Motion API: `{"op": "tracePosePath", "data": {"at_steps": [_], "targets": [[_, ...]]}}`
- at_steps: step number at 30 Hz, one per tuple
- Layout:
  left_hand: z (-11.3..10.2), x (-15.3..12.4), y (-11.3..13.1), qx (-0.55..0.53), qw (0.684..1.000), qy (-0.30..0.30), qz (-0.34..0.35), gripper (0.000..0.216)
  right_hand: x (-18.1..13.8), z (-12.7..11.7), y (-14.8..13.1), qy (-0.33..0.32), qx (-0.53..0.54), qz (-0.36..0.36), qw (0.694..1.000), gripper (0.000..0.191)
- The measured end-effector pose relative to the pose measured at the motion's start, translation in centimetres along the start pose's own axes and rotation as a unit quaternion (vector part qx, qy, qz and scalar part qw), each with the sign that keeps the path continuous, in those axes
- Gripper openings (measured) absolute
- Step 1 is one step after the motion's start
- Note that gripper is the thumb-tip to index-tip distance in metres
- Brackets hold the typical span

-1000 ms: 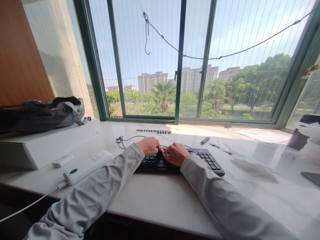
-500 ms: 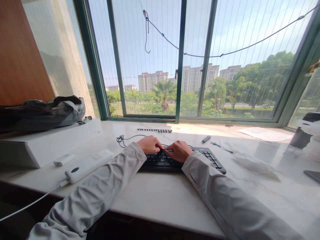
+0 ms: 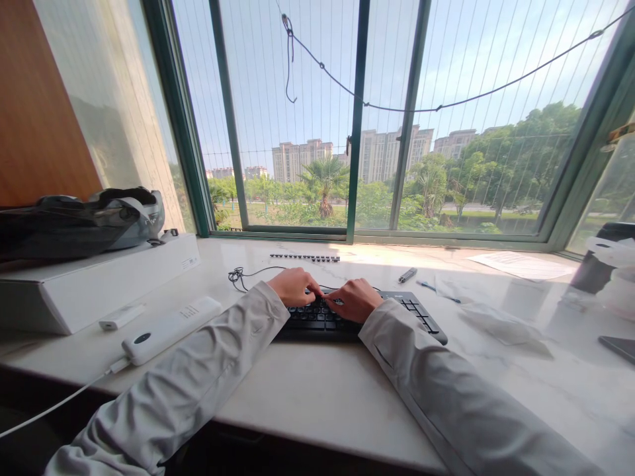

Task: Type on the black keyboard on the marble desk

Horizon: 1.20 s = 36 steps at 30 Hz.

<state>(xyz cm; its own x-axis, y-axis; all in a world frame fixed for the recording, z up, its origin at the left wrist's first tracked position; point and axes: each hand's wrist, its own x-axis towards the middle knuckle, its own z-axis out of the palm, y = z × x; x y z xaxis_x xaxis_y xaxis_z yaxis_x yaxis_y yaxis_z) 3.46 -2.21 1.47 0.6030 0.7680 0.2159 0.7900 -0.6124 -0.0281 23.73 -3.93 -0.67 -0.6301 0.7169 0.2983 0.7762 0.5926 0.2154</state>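
A black keyboard [image 3: 322,324] lies on the pale marble-patterned counter, partly covered by my hands and sleeves. Over its upper middle, my left hand [image 3: 296,287] has its fingers bent down and pressed together near the keys. My right hand [image 3: 356,299] is curled beside it, its fingertips meeting those of the left. Whatever lies between the fingertips is too small and hidden to name. Behind the keyboard, a row of small black keycaps [image 3: 305,257] is lined up on the counter. The keyboard's thin black cable [image 3: 238,277] lies tangled to the left.
At left, a white box [image 3: 119,281] carries a dark bag-like item [image 3: 84,225]. A white power strip [image 3: 171,329] and a small white block [image 3: 122,317] lie before it. To the right are a small grey tool [image 3: 407,275], a blue-tipped stick [image 3: 436,291], clear plastic bags [image 3: 501,324] and paper [image 3: 520,264].
The whole view has shifted slightly left. Both hands keep nearly the same place over the keyboard, with their fingertips still together.
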Motion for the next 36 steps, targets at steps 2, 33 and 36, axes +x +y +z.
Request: {"op": "tracePosePath", "data": {"at_steps": [2,33,36], "targets": [[0.12,0.05,-0.03,-0.007,1.0,-0.002,0.007,0.027,-0.02,0.01,0.0,-0.001,-0.001,0.003,1.0,0.038],[0.31,0.31,-0.11,-0.059,0.998,0.013,-0.021,0.023,-0.35,0.02,-0.13,0.009,-0.001,-0.006,1.0,0.041],[0.3,0.3,-0.03,-0.057,0.998,0.016,-0.019,0.022,-0.34,0.03,-0.15,0.005,-0.002,-0.006,1.0,0.04]]}}
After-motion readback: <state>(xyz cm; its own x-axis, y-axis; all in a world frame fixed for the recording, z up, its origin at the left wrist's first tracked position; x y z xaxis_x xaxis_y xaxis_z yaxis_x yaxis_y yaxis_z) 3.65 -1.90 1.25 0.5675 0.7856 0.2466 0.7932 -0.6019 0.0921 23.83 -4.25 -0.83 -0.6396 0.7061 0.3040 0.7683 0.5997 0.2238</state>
